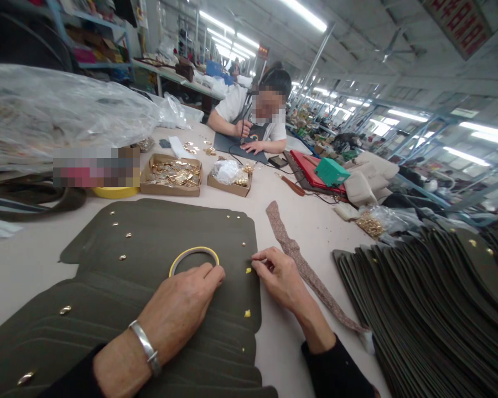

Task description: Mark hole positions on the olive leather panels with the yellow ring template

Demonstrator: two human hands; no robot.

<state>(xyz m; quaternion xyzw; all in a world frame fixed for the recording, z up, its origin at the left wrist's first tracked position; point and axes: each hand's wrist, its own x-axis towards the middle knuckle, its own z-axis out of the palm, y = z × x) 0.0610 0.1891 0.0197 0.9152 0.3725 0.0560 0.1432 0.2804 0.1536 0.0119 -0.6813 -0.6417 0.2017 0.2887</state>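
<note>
My left hand (pixel 191 296), with a silver bangle at the wrist, is closed on a roll of yellow tape (pixel 196 251). The roll is held over a dark olive panel (pixel 157 232) that lies over more such panels, fanned out toward me. Gold metal fittings (pixel 128 235) sit along the panel's left part, with smaller ones near its right edge. At that right edge my right hand (pixel 278 273) has its thumb and forefinger pinched together beside a small yellow tape piece (pixel 248 270). Whatever is between those fingertips is too small to make out. Another yellow piece (pixel 247 313) lies nearer me.
Cardboard boxes of gold fittings (pixel 172 174) and bagged parts (pixel 228 174) stand beyond the panels. A speckled fabric strip (pixel 294 251) lies at right, before a large stack of olive panels (pixel 415 309). Across the table a co-worker (pixel 253 119) bends over a dark sheet.
</note>
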